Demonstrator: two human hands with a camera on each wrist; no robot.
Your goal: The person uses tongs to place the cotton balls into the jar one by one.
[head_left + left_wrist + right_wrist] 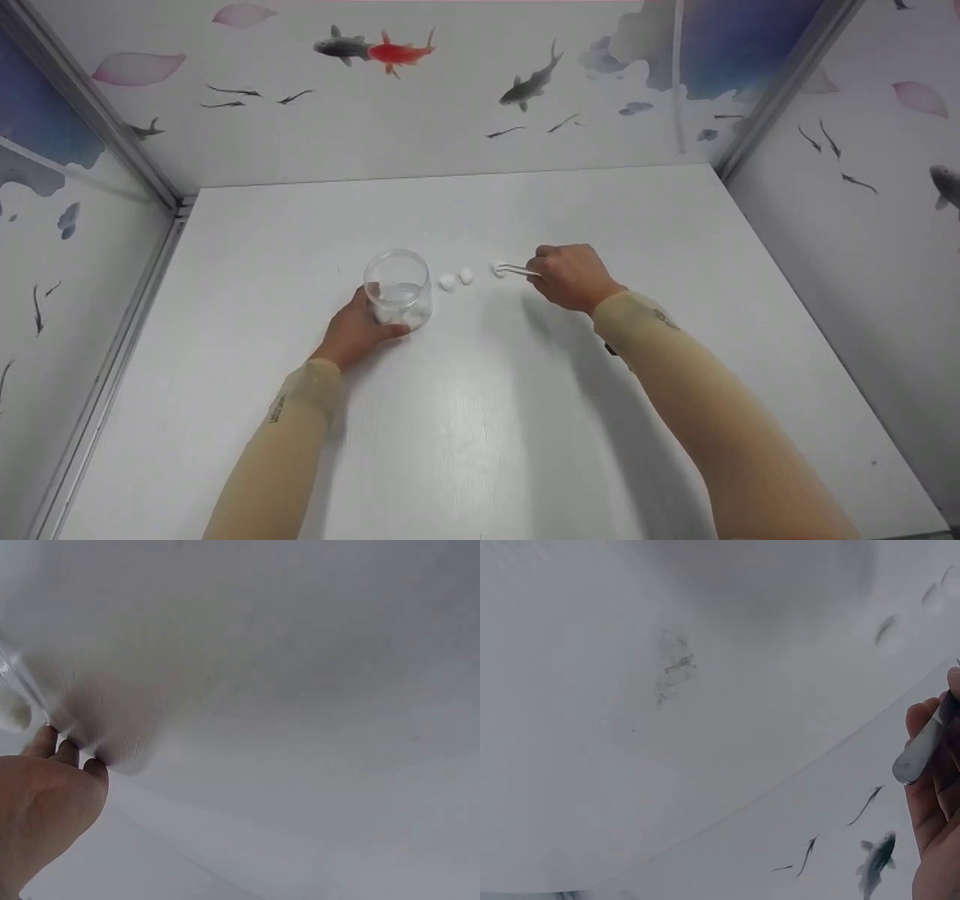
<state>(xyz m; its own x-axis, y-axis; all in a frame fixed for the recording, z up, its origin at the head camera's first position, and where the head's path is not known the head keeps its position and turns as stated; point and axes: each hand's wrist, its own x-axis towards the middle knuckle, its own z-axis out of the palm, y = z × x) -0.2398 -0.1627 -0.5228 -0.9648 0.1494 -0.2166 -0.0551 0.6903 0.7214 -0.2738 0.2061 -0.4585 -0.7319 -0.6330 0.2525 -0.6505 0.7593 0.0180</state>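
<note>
A clear round jar (397, 289) stands on the table with several cotton balls at its bottom. My left hand (352, 328) grips its lower left side, thumb in front; in the left wrist view that hand (52, 795) shows fingertips against the jar's edge. My right hand (571, 276) pinches metal tweezers (517, 270), whose tips are at a cotton ball (498, 268). Whether the tips clasp it is too small to tell. Two more cotton balls (456, 279) lie between jar and tweezers. The right wrist view shows the tweezers' broad end (919, 754) over the palm.
The white table (465, 420) is bounded at the back by a panel (420, 120) printed with fish and petals. Similar panels stand along the left and right sides, with metal frame posts (780, 90) at the corners.
</note>
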